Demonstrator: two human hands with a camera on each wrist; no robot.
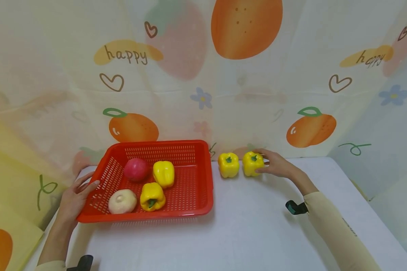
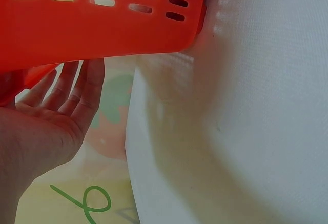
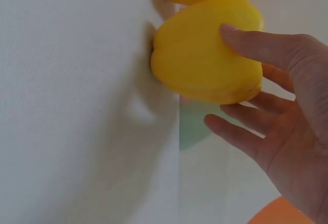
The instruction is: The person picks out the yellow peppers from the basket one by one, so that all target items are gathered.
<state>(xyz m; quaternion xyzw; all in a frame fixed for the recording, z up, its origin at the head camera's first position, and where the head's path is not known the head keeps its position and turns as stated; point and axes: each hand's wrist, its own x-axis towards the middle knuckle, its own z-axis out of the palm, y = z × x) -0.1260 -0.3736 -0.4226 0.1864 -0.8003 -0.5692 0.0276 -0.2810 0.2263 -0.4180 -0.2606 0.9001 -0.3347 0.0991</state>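
A red plastic basket stands left of centre, holding two yellow bell peppers, a round pinkish-red fruit and a cream-coloured round piece of produce with a small knob. At its left side my left hand grips the rim, thumb over the edge; the left wrist view shows fingers reaching up beneath the rim. To the right of the basket, my right hand holds a yellow bell pepper, thumb on one side and fingers partly hidden behind it. Another yellow bell pepper stands just left of it.
The white-covered table reaches back to a fruit-printed cloth hanging like a wall behind the basket and peppers. Similar cloth rises at both sides. Dark wrist-camera mounts stick out from the sleeves.
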